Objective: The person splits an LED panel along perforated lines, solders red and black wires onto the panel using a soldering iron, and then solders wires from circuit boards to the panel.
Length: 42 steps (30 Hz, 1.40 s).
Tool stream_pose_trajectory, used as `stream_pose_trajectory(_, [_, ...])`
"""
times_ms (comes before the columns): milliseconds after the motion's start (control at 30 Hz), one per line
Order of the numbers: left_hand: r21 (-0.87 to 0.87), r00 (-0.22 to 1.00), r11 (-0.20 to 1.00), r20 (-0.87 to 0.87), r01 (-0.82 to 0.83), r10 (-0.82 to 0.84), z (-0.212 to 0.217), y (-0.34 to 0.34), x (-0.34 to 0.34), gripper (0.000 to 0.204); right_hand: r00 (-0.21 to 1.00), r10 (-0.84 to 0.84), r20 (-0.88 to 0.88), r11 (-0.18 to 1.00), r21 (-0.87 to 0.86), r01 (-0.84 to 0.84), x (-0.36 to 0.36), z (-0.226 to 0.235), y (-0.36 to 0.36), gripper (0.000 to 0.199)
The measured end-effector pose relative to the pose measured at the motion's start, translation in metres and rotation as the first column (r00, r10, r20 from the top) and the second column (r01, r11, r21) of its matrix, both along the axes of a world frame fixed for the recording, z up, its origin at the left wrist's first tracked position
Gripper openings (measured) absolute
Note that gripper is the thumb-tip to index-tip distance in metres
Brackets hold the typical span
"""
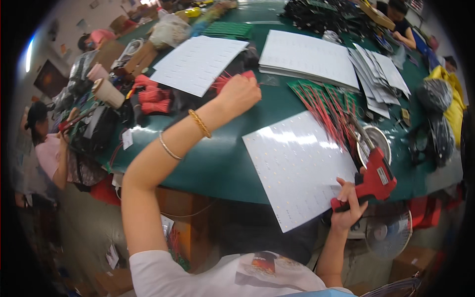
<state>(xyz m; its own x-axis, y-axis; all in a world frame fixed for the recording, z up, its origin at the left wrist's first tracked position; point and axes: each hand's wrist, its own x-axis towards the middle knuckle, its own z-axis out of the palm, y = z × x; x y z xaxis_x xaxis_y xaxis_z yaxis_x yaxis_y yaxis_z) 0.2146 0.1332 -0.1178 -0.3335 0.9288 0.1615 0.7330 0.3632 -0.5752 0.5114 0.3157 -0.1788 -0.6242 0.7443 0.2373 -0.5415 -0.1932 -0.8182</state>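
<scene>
My left hand (239,95) reaches over the table, its fingers curled round a bunch of red wires (221,81); the fingertips are partly hidden. In my right hand (349,208) is the black handle of a red soldering gun (372,179), its metal tip pointing up and away. A white LED panel (292,166) dotted with small yellowish chips lies in front of me, its right corner beside the gun. Red wires (324,115) fixed to green boards lie fanned over its far edge. Behind the gun stands a round metal bowl (380,141).
White panels (309,54) are stacked farther back, with more sheets (378,74) to their right. Another white panel (198,62) lies beyond my left hand. Red wire bundles (153,99) sit left, near a beige cup (106,94). A fan (388,232) stands below right. Other people work around the table.
</scene>
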Motion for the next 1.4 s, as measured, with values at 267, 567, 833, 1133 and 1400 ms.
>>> stream_pose_trajectory(267, [0.147, 0.966, 0.989, 0.254, 0.013, -0.050, -0.018, -0.011, 0.009, 0.009, 0.999, 0.049, -0.022, 0.999, -0.015, -0.050, 0.014, 0.001, 0.003, 0.056])
stream_pose_trajectory(567, [0.384, 0.333, 0.646, 0.920, -0.660, -0.207, -0.011, -0.068, 0.119, 0.012, 0.875, 0.484, 0.016, 0.874, 0.029, -0.485, 0.046, 0.024, 0.013, 0.063])
stream_pose_trajectory(833, [0.504, 0.432, 0.420, 0.863, -0.754, -0.261, -0.045, -0.077, 0.184, 0.008, 0.756, 0.306, 0.578, 0.920, 0.026, -0.392, 0.089, 0.024, -0.042, 0.091])
stream_pose_trajectory(1133, [0.580, 0.538, 0.403, 0.813, -0.708, -0.223, -0.059, -0.061, 0.178, 0.010, 0.645, 0.333, 0.688, 0.901, -0.032, -0.432, 0.079, 0.022, -0.057, 0.101])
stream_pose_trajectory(1400, [0.586, 0.521, 0.387, 0.810, -0.712, -0.269, -0.058, -0.065, 0.178, 0.010, 0.641, 0.457, 0.616, 0.866, -0.145, -0.478, 0.072, 0.018, -0.054, 0.088])
